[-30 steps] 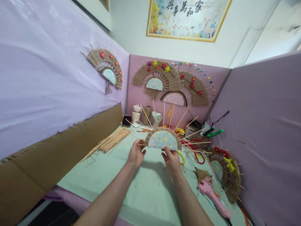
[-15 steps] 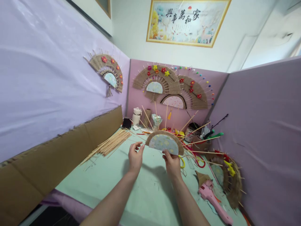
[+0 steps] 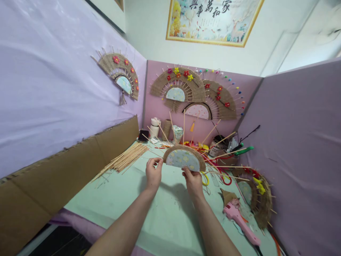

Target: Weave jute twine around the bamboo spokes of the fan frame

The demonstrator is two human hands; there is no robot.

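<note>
At left, a bundle of loose sticks (image 3: 128, 158) lay on the table (image 3: 114, 209). Midway across, above the table, the half-round fan (image 3: 182, 160) looked partly made: its patterned face and twine band (image 3: 183, 147) were in place, while the spread sticks (image 3: 184, 124) stood bare beyond the band. The left hand (image 3: 153, 175) had thumb and fingertips drawn together at the fan's left end; what they pinched, I cannot tell. The right hand (image 3: 193, 182) gripped its lower edge, thumb on the face.
</note>
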